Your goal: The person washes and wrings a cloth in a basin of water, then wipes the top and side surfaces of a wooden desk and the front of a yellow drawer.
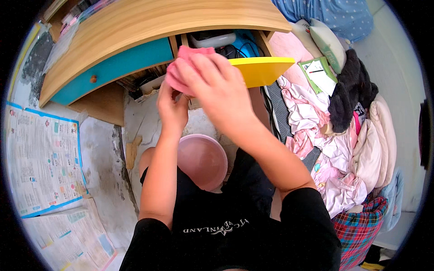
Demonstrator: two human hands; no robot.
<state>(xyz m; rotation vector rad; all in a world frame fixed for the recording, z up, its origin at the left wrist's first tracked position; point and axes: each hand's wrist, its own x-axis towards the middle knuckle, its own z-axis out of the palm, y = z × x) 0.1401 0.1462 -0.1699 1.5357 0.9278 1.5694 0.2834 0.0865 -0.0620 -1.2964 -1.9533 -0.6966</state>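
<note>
Presently: pink cloth [192, 56], clamped in fingers of left hand [172, 106] and right hand [217, 88]; pink basin [203, 160] below, under wooden worktop [149, 22].

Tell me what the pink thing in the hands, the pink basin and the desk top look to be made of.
Pink cloth: soft fabric, matte, bunched in both hands. Pink basin: likely plastic, smooth with a dull sheen and thin rolled rim. Desk top: wood or wood-look laminate, pale grain lines; which one is unclear.
</note>
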